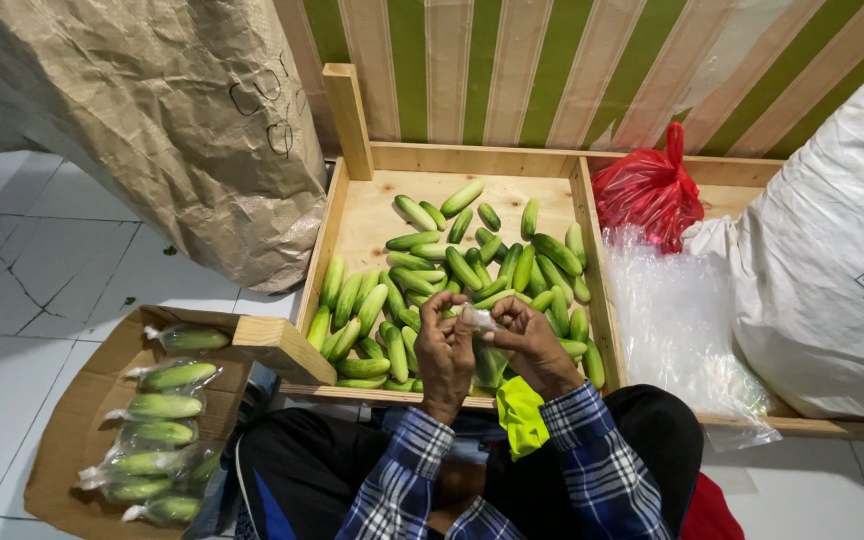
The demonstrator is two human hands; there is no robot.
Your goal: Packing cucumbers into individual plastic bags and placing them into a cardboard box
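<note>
Our left hand (pixel 444 350) & right hand (pixel 532 340) both pinching top of clear bag (pixel 482 345) w/ cucumbers, held over wooden tray (pixel 352 215) of loose cucumbers (pixel 472 265); bagged ones (pixel 162 430) on cardboard at left.

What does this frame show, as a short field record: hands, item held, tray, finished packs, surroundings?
left hand: left hand pinches the top of the bag
right hand: right hand grips the same bag
item held: small clear plastic bag of green cucumbers
tray: shallow wooden tray holding loose green cucumbers
finished packs: bagged cucumbers on flat brown cardboard
surroundings: red plastic bag, pile of clear plastic bags, crumpled brown paper sack
</note>
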